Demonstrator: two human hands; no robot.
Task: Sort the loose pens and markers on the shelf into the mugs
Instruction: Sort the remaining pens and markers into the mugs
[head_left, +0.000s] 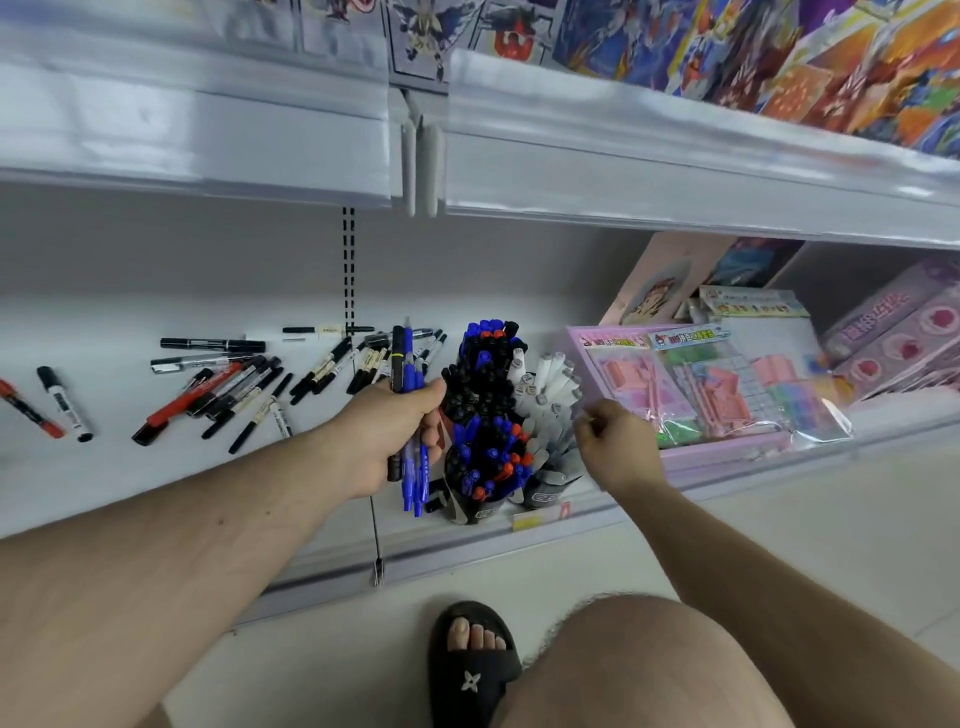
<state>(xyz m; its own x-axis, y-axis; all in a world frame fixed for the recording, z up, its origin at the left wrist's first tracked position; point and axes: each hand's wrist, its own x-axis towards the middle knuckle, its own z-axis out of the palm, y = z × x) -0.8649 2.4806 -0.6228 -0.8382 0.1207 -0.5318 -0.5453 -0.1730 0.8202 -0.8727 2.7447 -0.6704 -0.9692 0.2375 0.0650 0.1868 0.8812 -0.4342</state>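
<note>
We see the left hand (387, 434) gripping a bundle of blue and black pens (408, 395) upright, just left of the full mugs (480, 499) at the shelf (130, 467) front. The right hand (615, 441) hovers by the mugs, fingers curled around nothing we can make out. Loose markers (223, 384) lie scattered to the left.

Packet headers (654, 339): print showing, too blurred to read.
Marker barrels (322, 371): labels showing, illegible.
Mug logos (543, 498): unreadable.
</note>
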